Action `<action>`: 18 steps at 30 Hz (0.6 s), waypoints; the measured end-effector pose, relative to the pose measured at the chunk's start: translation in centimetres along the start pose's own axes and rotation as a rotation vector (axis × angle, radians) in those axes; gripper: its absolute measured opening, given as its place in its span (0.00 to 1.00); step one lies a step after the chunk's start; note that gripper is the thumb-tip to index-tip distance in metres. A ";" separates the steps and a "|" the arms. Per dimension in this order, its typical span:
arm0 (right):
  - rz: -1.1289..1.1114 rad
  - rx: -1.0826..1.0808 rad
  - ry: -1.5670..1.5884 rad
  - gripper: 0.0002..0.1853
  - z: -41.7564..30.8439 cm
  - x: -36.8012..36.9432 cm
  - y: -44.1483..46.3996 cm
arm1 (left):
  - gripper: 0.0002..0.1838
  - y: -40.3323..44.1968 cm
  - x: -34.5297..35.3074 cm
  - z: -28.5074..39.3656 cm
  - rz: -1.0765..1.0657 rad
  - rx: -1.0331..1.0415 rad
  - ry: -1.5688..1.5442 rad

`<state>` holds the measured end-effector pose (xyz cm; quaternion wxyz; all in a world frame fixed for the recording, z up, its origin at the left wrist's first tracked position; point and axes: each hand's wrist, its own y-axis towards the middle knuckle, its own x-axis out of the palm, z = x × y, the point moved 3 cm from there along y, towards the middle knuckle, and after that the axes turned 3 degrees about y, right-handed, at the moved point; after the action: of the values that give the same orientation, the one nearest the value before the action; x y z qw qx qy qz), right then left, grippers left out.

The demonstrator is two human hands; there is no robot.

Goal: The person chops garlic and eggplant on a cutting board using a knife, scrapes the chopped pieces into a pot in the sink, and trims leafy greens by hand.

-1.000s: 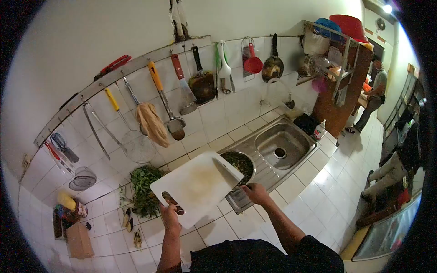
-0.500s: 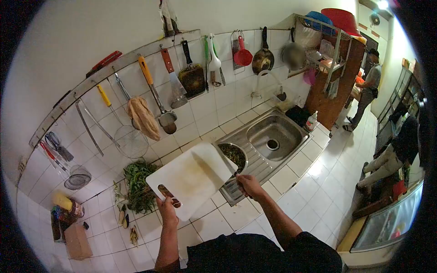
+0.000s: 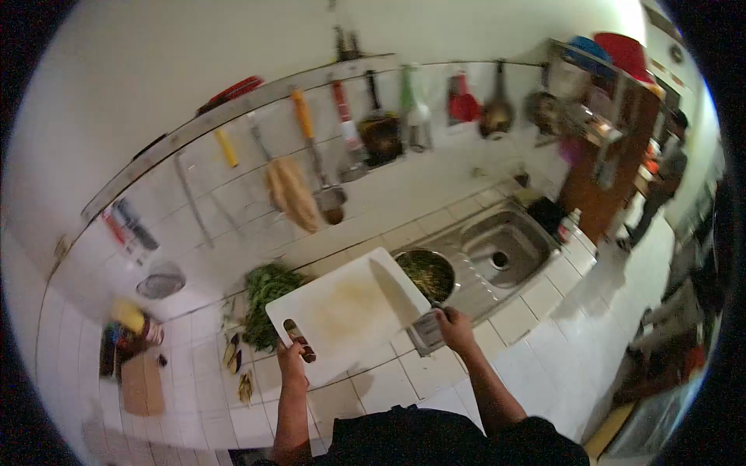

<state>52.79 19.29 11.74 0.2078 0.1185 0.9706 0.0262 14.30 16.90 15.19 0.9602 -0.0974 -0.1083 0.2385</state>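
My left hand (image 3: 291, 363) is closed round the handle slot of a white cutting board (image 3: 334, 311), held above the tiled counter. In my right hand (image 3: 455, 329) is the handle of a kitchen knife (image 3: 395, 289). Its wide blade lies along the board's right side, apparently against the surface, which bears a yellowish stain. Just beyond the board's right edge stands a round metal bowl (image 3: 452, 281) of chopped greens (image 3: 426, 272), partly covered by board and knife. A bunch of leafy greens (image 3: 268, 299) lies behind the board on the left.
A steel sink (image 3: 505, 241) with a drainboard adjoins the bowl. Utensils and pans, including a spatula (image 3: 350, 136), hang along the wall. Small eggplant-like pieces (image 3: 233, 353) and a cardboard box (image 3: 142, 384) sit at left. Another person (image 3: 664, 175) stands far right.
The board has drawn back from over the bowl and looks flatter, so more chopped greens show. The knife stays along its right side. The whole view has shifted and blurred.
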 end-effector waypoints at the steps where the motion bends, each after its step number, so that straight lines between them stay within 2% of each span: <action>1: -0.007 0.011 0.051 0.22 -1.9 -0.6 -0.8 | 0.16 0.8 -2.8 -0.9 0.057 0.010 -0.015; 2: -0.025 -0.033 -0.085 0.21 -0.2 -0.3 -1.1 | 0.15 1.8 -5.6 -2.4 -0.017 0.002 -0.053; 3: -0.054 -0.028 0.073 0.20 1.8 0.7 -1.5 | 0.13 1.9 -8.2 -3.2 -0.090 -0.010 -0.086; 4: -0.053 -0.010 0.307 0.18 -1.3 0.6 -2.9 | 0.13 1.2 -10.3 -3.3 -0.036 -0.010 -0.092; 6: -0.128 0.032 0.235 0.17 -0.3 1.5 -4.4 | 0.14 0.2 -13.0 -3.7 -0.124 -0.054 -0.083; 7: -0.138 0.086 0.347 0.13 1.2 2.5 -5.3 | 0.18 0.5 -15.4 -5.4 -0.153 -0.106 -0.010; 8: -0.145 0.143 0.458 0.11 2.7 3.7 -6.3 | 0.18 0.8 -16.8 -7.5 -0.125 -0.110 -0.015; 9: -0.147 0.169 0.442 0.11 4.4 5.1 -7.0 | 0.18 1.0 -17.9 -9.8 -0.080 -0.094 0.068; 10: -0.205 0.183 0.429 0.12 2.6 5.8 -7.6 | 0.18 0.9 -18.6 -10.5 -0.040 -0.081 0.152; 11: -0.232 0.242 0.452 0.12 3.0 7.4 -8.0 | 0.18 0.7 -19.4 -11.5 -0.127 -0.268 0.047; 12: -0.256 0.304 0.473 0.12 4.2 9.2 -8.6 | 0.17 0.7 -19.3 -12.1 -0.079 -0.294 0.093; 13: -0.272 0.138 0.475 0.14 3.1 11.3 -8.6 | 0.16 2.2 -21.0 -14.2 0.025 -0.123 0.317; 14: -0.349 0.121 0.335 0.17 2.8 11.8 -9.1 | 0.16 3.3 -22.5 -16.4 0.126 0.046 0.539; 15: -0.399 0.154 0.397 0.18 3.3 13.3 -9.8 | 0.16 2.4 -22.2 -15.3 0.133 0.038 0.535; 16: -0.442 0.187 0.461 0.20 4.3 15.1 -10.4 | 0.15 1.2 -20.8 -11.7 0.252 0.263 0.761; 17: -0.471 0.166 0.384 0.21 5.2 16.6 -11.0 | 0.14 0.8 -19.8 -8.8 0.369 0.495 0.981; 18: -0.498 0.143 0.307 0.21 5.6 17.7 -11.3 | 0.14 1.7 -20.0 -8.1 0.369 0.494 0.974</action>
<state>36.89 12.65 -1.50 0.0496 -0.1140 0.9893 -0.0765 -1.62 7.72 3.79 0.8362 0.0140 0.4238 0.3478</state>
